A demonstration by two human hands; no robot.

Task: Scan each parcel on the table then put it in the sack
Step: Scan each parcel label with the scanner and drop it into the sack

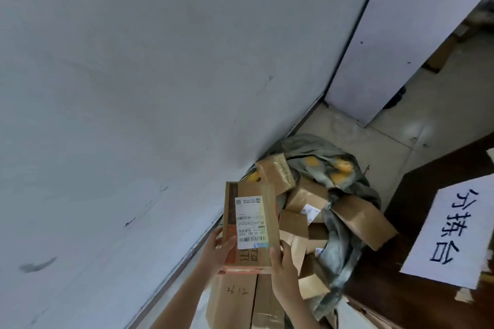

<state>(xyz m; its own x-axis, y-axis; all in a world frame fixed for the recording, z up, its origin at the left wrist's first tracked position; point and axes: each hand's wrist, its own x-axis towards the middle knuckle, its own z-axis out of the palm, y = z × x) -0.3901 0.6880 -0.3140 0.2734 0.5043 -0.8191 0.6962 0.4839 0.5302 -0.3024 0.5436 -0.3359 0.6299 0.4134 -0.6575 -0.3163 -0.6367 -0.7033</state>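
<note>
A grey-white wall [133,75] fills most of the view, scuffed with dark marks. A white panel [401,35] stands at its corner, upright on the pale tiled floor [374,147]. At right, a dark brown counter [427,208] carries a white paper sign [451,230] with handwritten characters; a strip of tape [463,296] fixes its lower edge. Beyond the panel, brown cartons [441,56] lie blurred on the floor.
</note>
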